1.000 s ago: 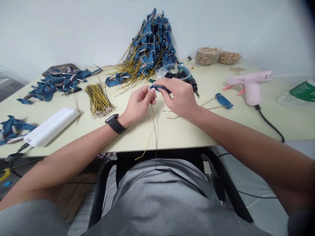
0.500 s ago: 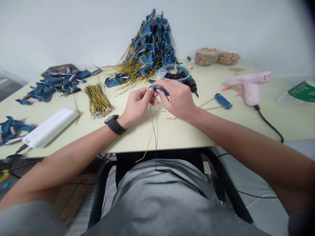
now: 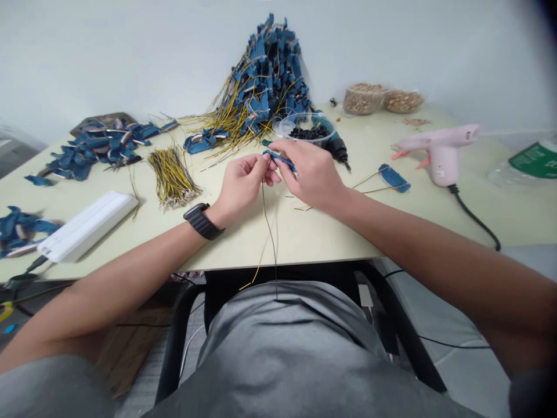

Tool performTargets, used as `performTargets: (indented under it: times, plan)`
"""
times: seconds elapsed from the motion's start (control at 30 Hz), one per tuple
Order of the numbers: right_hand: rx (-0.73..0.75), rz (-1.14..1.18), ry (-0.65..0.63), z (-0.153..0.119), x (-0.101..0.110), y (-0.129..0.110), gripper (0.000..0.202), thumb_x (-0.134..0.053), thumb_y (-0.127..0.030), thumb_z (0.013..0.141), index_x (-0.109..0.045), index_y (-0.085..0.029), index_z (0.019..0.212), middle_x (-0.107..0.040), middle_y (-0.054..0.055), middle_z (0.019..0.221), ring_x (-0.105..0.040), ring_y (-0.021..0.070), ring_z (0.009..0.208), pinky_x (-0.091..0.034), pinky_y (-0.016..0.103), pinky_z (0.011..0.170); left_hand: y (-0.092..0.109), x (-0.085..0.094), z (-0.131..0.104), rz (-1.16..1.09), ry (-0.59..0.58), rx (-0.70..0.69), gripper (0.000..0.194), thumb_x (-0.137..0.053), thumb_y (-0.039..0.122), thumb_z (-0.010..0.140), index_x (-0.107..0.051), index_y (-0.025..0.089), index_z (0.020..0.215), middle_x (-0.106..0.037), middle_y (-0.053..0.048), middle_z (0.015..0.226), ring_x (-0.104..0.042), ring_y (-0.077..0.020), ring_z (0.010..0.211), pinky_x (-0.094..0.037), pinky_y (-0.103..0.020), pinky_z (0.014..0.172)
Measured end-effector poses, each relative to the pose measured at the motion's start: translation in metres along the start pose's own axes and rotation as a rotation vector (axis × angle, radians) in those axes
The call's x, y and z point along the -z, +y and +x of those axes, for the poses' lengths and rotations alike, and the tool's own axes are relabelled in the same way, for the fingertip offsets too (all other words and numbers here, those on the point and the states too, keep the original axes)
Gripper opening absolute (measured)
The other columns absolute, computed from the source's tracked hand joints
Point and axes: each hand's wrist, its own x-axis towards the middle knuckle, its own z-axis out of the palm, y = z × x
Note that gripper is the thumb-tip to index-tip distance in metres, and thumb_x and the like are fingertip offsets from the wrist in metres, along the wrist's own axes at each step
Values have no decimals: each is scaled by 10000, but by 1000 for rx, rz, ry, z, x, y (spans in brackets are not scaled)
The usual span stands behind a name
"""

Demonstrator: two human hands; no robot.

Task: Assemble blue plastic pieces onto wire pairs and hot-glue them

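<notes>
Between my hands, above the middle of the table, is a small blue strip-like piece point(image 3: 282, 159). My left hand point(image 3: 248, 180), with a black watch on the wrist, pinches its left end between thumb and finger. From above, my right hand point(image 3: 311, 174) grips the same piece, its fingers closed and partly covering it. A thin black wire point(image 3: 270, 226) and a yellow wire point(image 3: 260, 261) hang down from the pinch towards my lap. To the right of my hands lies another blue piece point(image 3: 394, 178) with wires leading from it.
A tall heap of wired blue pieces point(image 3: 270, 81) stands at the back, behind a clear tub point(image 3: 281, 129) of small black parts. A pink glue gun point(image 3: 444, 151) is on the right. Left are a yellow-black wire bundle point(image 3: 169, 174), loose blue pieces point(image 3: 96, 148) and a white box point(image 3: 89, 226).
My hands stay on the blue piece, with only a slight shift. The hanging wires have swung a little to the left near the top.
</notes>
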Motion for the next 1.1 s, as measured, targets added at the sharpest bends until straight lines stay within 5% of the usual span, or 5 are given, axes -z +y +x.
performTargets:
  times: [0.27, 0.53, 0.8, 1.1]
  plan:
    - [-51, 6, -90, -2, 3, 0, 461, -507, -206, 1303, -771, -223, 1680, -877, 145, 1324, -831, 341, 1195, -689, 510, 1120, 5, -8, -4, -109, 40, 127, 564, -902, 411, 1308, -752, 198, 808, -808, -24, 775, -750, -110, 700, -601, -219, 747]
    - [-115, 4, -117, 0, 3, -1, 407, -537, -219, 1292, -794, -245, 1608, -874, 140, 1313, -820, 342, 1207, -659, 506, 1140, 5, -1, -4, -203, 113, 225, 335, -1048, 315, 1170, -858, 194, 921, -892, -37, 882, -735, -101, 731, -615, -208, 761]
    - [-81, -3, -109, 0, 2, 0, 412, -536, -196, 1278, -789, -218, 1602, -861, 134, 1252, -815, 336, 1158, -652, 477, 1080, 7, 0, -5, -311, 114, 305, 285, -863, 127, 1199, -872, 181, 919, -896, -38, 925, -716, -78, 733, -614, -151, 761]
    - [-79, -14, -117, 1, 0, -3, 484, -510, -152, 1237, -764, -187, 1647, -876, 151, 1278, -836, 335, 1153, -672, 478, 1075, -1, 4, -2, -362, 125, 342, 292, -864, 148, 1175, -810, 219, 898, -906, -45, 1014, -670, -92, 716, -594, -166, 679]
